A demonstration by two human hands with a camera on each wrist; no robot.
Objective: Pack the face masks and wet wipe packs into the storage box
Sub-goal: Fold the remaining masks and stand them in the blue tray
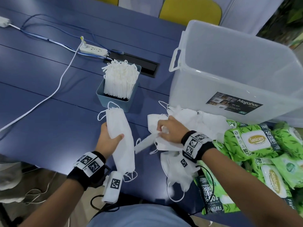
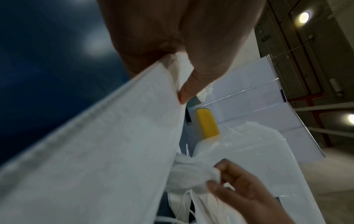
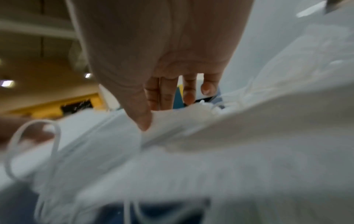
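My left hand [image 1: 109, 136] grips a stack of folded white face masks [image 1: 122, 141] above the blue table, thumb across the top; the left wrist view shows the same stack [image 2: 107, 151] under my thumb [image 2: 191, 89]. My right hand [image 1: 167, 130] pinches a mask from the loose pile of white masks [image 1: 177, 154] beside the stack; its thumb [image 3: 141, 119] presses into the fabric [image 3: 210, 151]. The clear storage box [image 1: 232, 71] stands at the back right, and nothing shows inside it. Green wet wipe packs [image 1: 255, 141] lie heaped at the right.
A small blue bin [image 1: 105, 95] packed with upright white masks [image 1: 120, 79] stands mid-table. A white power strip [image 1: 93, 49] with cables lies at the back left beside a black cable slot [image 1: 144, 64]. Yellow chairs [image 1: 190, 9] stand behind the table.
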